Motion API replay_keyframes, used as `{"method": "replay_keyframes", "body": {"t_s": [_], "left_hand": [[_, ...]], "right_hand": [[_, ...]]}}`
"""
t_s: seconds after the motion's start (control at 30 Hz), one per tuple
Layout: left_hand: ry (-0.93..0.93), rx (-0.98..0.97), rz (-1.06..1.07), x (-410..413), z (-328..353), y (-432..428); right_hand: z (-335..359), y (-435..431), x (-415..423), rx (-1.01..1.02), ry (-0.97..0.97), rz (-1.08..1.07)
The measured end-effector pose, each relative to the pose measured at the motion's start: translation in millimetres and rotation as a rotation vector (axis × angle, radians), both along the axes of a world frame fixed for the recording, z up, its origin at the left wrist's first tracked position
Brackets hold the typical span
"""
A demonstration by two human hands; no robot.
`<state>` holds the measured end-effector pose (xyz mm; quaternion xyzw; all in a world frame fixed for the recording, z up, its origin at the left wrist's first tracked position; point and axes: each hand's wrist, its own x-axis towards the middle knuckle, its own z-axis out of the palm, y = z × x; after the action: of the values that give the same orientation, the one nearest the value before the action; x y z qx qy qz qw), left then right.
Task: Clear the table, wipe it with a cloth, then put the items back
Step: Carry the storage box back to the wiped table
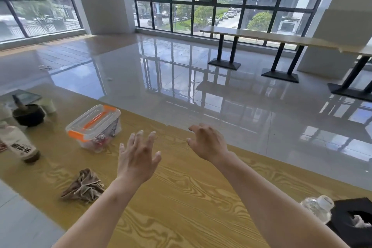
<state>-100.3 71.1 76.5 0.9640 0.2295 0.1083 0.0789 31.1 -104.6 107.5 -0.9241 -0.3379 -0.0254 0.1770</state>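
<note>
Both hands hover above the wooden table (191,197), the left hand (137,159) and right hand (207,142) spread wide and holding nothing. The crumpled brown cloth (83,186) lies on the table left of the left wrist; the clear lidded container (95,127) sits beyond it

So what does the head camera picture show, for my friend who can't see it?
Two empty hands, left hand and right hand, hover open above a yellow wooden table. To the left sit a crumpled brown cloth, a clear plastic box, a bottle and a dark bowl.
</note>
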Motion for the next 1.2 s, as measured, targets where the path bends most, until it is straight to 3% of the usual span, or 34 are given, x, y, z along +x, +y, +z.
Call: {"method": "replay_keyframes", "body": {"t_s": [0.3,0.77,1.03,1.2], "left_hand": [[0.039,-0.012,0.134,-0.4,-28.9,75.2],[0.112,-0.071,0.242,32.9,-56.3,290.2],[0.073,-0.403,0.520,55.9,-89.7,379.2],[0.037,-0.571,0.579,68.8,-104.0,399.8]], "right_hand": [[-20.2,86.7,24.8,-0.065,0.025,0.130],[-64.6,312.2,83.4,-0.127,0.128,0.153],[-95.7,420.2,117.3,-0.051,0.329,0.090],[-114.0,463.0,134.8,-0.044,0.443,0.033]]}}
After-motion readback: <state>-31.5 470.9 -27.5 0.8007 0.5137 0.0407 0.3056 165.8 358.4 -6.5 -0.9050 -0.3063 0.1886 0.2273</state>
